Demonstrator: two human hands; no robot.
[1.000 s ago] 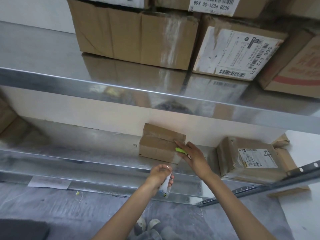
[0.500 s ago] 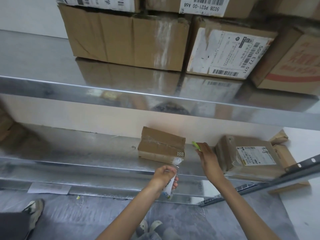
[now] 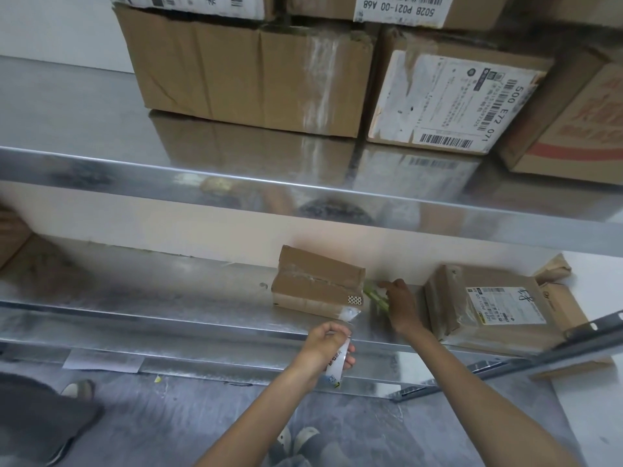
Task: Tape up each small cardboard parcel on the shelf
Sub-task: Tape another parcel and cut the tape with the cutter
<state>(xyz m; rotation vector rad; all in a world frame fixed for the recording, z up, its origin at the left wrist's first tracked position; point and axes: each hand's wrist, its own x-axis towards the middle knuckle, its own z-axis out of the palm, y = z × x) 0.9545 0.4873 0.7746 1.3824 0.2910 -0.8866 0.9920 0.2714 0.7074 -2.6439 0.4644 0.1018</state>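
left grip (image 3: 328,345) is curling round the tape roll (image 3: 337,364), its strip (image 3: 349,313) running up to the parcel (image 3: 318,284) on the lower shelf (image 3: 168,298). right grip (image 3: 401,305) is holding a green cutter (image 3: 374,294) just beside the parcel's right end. judged step: severing the strip. the next move is calling for tension and the blade across it.

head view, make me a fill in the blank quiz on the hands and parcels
1. The left hand grips a roll of ____.
2. The right hand holds a ____ tool beside the small parcel.
3. The labelled parcel lies to the ____ of the right hand.
4. Both parcels rest on the ____ shelf.
Missing words: tape; green; right; lower.
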